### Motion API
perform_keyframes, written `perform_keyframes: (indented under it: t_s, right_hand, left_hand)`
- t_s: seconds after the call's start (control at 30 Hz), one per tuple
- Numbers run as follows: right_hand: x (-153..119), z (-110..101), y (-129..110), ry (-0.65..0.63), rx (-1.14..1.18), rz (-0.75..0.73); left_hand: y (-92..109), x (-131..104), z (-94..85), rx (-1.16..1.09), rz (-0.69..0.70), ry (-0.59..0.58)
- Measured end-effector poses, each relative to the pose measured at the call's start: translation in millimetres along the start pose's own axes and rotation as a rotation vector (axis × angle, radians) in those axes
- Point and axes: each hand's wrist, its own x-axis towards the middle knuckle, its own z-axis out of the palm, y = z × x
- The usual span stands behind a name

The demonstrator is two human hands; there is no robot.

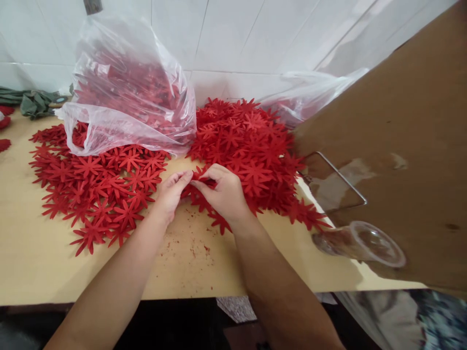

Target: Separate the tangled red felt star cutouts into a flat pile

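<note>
My left hand [174, 191] and my right hand [223, 189] meet over the middle of the table, both with thumb and fingers pinched. Between them is a red flower-shaped cutout [197, 176], mostly hidden by the fingers. Right behind my right hand rises a big heap of red flower cutouts [244, 141] with narrow petals. Left of my left hand spreads a flatter pile of the same red cutouts [102, 194]. Small reddish scraps [193, 250] lie on the table below my hands.
A clear plastic bag [134, 97] full of red cutouts stands at the back left. Another plastic bag [314, 92] lies behind the heap. A brown board [394, 146] with a metal handle borders the right side. A clear plastic cup [365, 245] is at the right of the table [36, 262].
</note>
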Motion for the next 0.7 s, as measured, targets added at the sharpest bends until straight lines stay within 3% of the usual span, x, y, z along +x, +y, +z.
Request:
perform_keyframes:
  t_s: [0.2,0.3,0.47,0.6,0.7]
  right_hand:
    - [-1.4,-4.4,-0.5,-0.164,0.05,-0.106]
    - [0.0,-6.3,0.3,-0.112,0.192,0.001]
    - [0.0,6.0,9.4,0.054,0.365,0.3]
    - [-1.3,17.2,13.3,-0.03,0.465,0.317]
    - [-1.1,19.5,12.5,-0.012,0.475,0.302]
  left_hand:
    - [3.5,5.2,-5.5,-0.047,0.023,0.086]
    - [4.8,6.3,-6.7,-0.03,0.041,0.067]
    - [4.5,3.4,-2.4,0.037,0.106,0.052]
    - [5.7,0.6,-0.5,0.047,0.081,0.059]
    - [5.5,0.2,-0.3,0.016,0.056,0.014]
